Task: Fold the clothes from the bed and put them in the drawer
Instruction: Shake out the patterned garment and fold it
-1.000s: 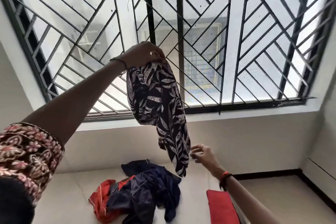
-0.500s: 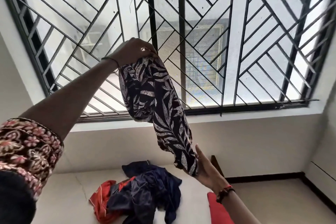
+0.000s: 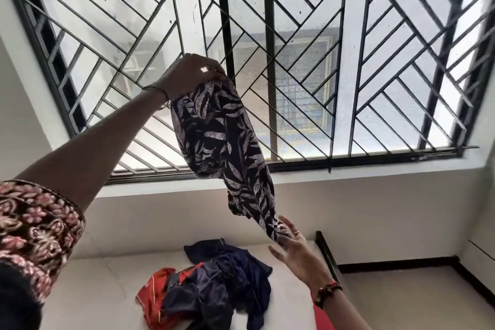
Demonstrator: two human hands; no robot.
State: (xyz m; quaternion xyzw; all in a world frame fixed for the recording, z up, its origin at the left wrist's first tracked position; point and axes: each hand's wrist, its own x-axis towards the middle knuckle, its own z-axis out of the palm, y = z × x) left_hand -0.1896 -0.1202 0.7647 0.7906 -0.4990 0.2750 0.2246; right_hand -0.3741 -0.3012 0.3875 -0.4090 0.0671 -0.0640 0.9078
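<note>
A dark garment with a pale leaf print (image 3: 225,147) hangs in the air in front of the window. My left hand (image 3: 190,75) grips its top end, raised high. My right hand (image 3: 294,249) is lower and to the right, fingers spread, touching the garment's bottom tip; whether it pinches the cloth I cannot tell. Below on the white bed (image 3: 93,289) lies a heap of dark navy clothes (image 3: 227,284) with a red-orange garment (image 3: 155,300) under its left side.
A large window with a black diagonal grille (image 3: 308,61) fills the wall behind the bed. A red item (image 3: 320,319) shows at the bed's right edge beside my right forearm. Bare floor (image 3: 415,297) lies to the right. No drawer is in view.
My left hand has stayed raised with the garment. My right hand rose from below to the hanging bottom end, which now stretches toward the right.
</note>
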